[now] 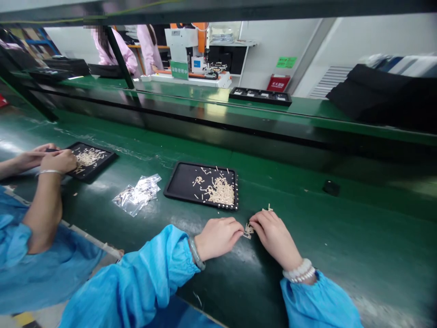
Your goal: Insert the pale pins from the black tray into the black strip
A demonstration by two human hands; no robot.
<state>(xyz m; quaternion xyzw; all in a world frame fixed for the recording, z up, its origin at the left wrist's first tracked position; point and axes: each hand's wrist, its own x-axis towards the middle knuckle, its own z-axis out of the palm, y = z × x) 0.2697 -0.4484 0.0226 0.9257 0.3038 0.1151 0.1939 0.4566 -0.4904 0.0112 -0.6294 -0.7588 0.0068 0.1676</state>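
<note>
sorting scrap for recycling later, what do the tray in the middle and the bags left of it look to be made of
The black rectangular shallow tray looks like moulded plastic, fairly matt, judging by its rounded corners and raised rim. The clear crinkled bags seem to be thin glossy plastic film: they are see-through and throw bright glints.

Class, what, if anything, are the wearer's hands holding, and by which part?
The left hand and right hand have fingertips at small pale pieces; whether any is held, or where, cannot be told.
</note>
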